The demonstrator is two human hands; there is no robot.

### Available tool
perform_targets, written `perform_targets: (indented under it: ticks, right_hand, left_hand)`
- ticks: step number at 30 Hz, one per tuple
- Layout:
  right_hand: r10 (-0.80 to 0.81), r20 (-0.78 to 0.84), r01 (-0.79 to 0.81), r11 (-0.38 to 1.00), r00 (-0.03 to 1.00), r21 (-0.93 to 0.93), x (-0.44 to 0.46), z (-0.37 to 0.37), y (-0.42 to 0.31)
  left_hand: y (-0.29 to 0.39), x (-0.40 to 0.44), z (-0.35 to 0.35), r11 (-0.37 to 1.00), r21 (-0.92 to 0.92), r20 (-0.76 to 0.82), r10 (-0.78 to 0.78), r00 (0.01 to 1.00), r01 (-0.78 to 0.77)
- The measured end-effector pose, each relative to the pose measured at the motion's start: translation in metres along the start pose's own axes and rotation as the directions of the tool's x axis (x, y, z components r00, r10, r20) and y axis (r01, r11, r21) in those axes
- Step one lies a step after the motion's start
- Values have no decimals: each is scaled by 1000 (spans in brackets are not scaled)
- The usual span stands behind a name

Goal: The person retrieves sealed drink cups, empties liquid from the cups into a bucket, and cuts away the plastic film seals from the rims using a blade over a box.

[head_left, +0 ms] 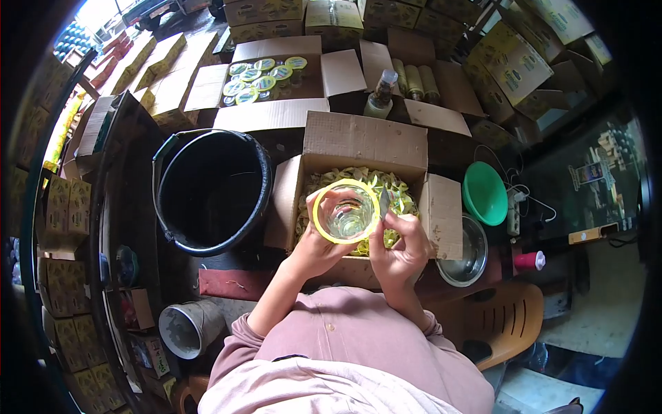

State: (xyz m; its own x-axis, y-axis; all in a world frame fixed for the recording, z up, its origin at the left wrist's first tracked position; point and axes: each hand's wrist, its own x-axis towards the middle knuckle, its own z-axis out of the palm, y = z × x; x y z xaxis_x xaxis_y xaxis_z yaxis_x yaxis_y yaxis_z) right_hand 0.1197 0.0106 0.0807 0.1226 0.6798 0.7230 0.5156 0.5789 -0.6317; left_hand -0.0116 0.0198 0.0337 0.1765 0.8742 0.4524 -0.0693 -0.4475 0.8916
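My left hand (317, 250) is closed around a clear cup (347, 219). The cup's yellow-rimmed end faces up toward me. Against the right side of that rim, my right hand (401, 254) pinches a small knife blade (385, 201) between thumb and fingers; its handle is hidden in the hand. Both hands are over an open cardboard box (365, 134). Yellow-green strips or trimmings (403, 200) fill the box and show around the cup.
A black bucket (165, 207) stands left of the box. To the right are a green bowl (485, 193), a metal bowl (480, 265) and a thread spool (529, 261). Behind, one carton (276, 48) holds yellow-lidded cups; a bottle (380, 96) stands beside it.
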Motion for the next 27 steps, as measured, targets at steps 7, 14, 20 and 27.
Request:
perform_targets:
  ticks: [7, 14, 20, 27]
  right_hand:
    - [38, 21, -40, 997, 999, 69, 4, 1, 19]
    - [63, -29, -62, 996, 998, 61, -2, 0, 12]
    - [-18, 2, 18, 999, 1000, -45, -5, 1, 6]
    - [-100, 1, 100, 993, 995, -62, -6, 5, 4]
  left_hand:
    - [-6, -3, -5, 993, -82, 81, -78, 994, 85]
    - [1, 9, -4, 932, -347, 49, -88, 995, 100]
    - [0, 8, -1, 913, -384, 46, -128, 991, 136]
    - [-3, 4, 1, 954, -297, 1, -45, 999, 44]
